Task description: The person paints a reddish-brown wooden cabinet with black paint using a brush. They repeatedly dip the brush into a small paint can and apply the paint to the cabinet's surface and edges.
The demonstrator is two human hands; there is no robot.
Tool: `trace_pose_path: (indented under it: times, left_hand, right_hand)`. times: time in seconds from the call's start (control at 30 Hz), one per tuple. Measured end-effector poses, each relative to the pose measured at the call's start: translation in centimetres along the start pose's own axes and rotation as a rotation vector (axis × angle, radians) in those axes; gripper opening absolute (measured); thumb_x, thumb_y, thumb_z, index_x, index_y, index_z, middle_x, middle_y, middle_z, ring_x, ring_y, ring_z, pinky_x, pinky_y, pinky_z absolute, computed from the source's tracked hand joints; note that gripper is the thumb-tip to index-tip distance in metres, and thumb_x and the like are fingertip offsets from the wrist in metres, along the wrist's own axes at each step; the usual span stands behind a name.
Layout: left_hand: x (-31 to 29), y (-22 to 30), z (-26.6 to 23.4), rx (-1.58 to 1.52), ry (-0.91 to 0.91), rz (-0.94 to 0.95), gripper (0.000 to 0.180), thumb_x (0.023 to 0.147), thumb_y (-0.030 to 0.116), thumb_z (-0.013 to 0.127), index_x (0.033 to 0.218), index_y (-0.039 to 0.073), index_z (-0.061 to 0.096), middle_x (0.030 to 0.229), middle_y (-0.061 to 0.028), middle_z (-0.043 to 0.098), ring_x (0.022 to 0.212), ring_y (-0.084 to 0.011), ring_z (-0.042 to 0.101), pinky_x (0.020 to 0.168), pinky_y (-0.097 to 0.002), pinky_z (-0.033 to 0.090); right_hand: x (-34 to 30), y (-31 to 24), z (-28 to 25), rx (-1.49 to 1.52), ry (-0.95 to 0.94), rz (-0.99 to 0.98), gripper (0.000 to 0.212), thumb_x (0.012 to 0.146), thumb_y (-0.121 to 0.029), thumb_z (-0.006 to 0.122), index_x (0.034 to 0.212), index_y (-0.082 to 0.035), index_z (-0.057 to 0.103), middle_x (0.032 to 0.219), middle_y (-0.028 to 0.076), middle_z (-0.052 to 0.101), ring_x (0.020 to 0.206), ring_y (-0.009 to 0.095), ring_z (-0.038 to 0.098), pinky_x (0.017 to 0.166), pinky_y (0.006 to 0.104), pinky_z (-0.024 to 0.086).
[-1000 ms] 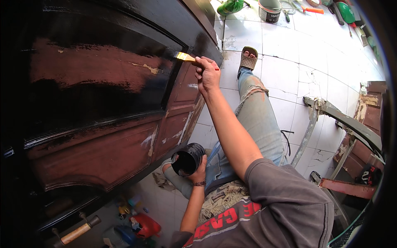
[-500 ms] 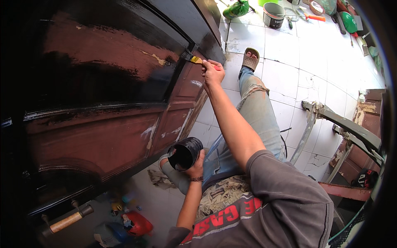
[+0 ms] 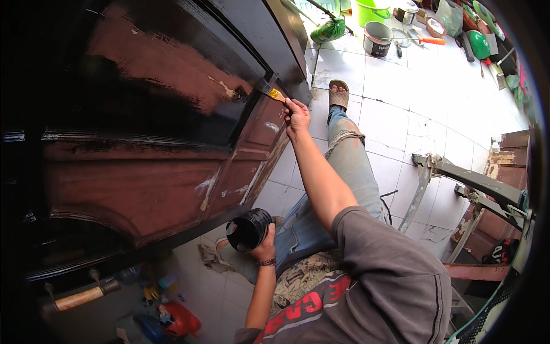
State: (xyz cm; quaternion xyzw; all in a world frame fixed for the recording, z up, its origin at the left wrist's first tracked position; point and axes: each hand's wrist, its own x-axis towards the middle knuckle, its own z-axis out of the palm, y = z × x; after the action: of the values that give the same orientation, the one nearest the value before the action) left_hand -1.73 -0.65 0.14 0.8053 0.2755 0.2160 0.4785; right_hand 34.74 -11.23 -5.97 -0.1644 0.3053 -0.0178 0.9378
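A paintbrush [image 3: 276, 95] with dark bristles and a yellow-smeared ferrule is pinched in my right hand [image 3: 297, 118]. Its bristles touch the door [image 3: 132, 192] by the moulding between two panels. That brown wooden door is partly coated in wet black paint, with a bare reddish-brown patch [image 3: 166, 66] on the upper panel. Lower down, my left hand [image 3: 264, 247] is wrapped round the side of a black paint can [image 3: 259, 219]. The can is tilted toward the door, and dark paint shows inside it.
White floor tiles [image 3: 384, 114] run along the right. Beyond my foot stand a grey bucket [image 3: 378, 41], a lime-green bucket [image 3: 372, 10] and an orange-handled tool [image 3: 431, 40]. A worn metal frame [image 3: 475, 178] stands at right. A door handle [image 3: 80, 299] juts out at lower left.
The whole view has shifted slightly. My right hand has swung a little, and the brush stays at the moulding. The can in my left hand has moved slightly left and nearer me.
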Motion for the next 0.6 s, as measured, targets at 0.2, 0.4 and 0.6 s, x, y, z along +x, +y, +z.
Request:
trace_pose_path:
  times: [0.2,0.4,0.6]
  left_hand:
    - [0.0,0.7,0.3,0.041,0.059,0.079,0.081,0.071,0.011,0.087,0.138,-0.006,0.044,0.136,-0.0144,0.053,0.123,-0.0228,0.053,0.109,-0.0383,0.04]
    - [1.9,4.5,0.7,-0.003,0.06,0.194,0.093,0.068,0.013,0.089,0.143,-0.005,0.038,0.143,-0.0139,0.047,0.133,-0.0243,0.044,0.116,-0.0392,0.03]
    - [6.0,6.4,0.0,0.032,0.081,0.399,0.094,0.059,0.015,0.093,0.138,0.002,0.042,0.133,-0.0134,0.054,0.122,-0.025,0.054,0.106,-0.0384,0.044]
  right_hand:
    - [-1.5,0.4,1.3,0.005,-0.009,0.055,0.035,0.08,-0.008,0.082,0.104,-0.006,0.057,0.086,0.009,0.069,0.058,0.012,0.06,0.041,0.0213,0.041]
    - [-3.4,-4.6,0.0,-0.165,-0.034,0.027,0.04,0.078,-0.002,0.081,0.108,-0.005,0.054,0.083,0.008,0.065,0.061,0.013,0.059,0.045,0.0217,0.039]
    - [-14.7,-16.4,7.7,-0.633,-0.741,-0.017,0.029,0.078,0.001,0.078,0.098,-0.004,0.058,0.084,0.009,0.067,0.06,0.011,0.057,0.049,0.0221,0.04]
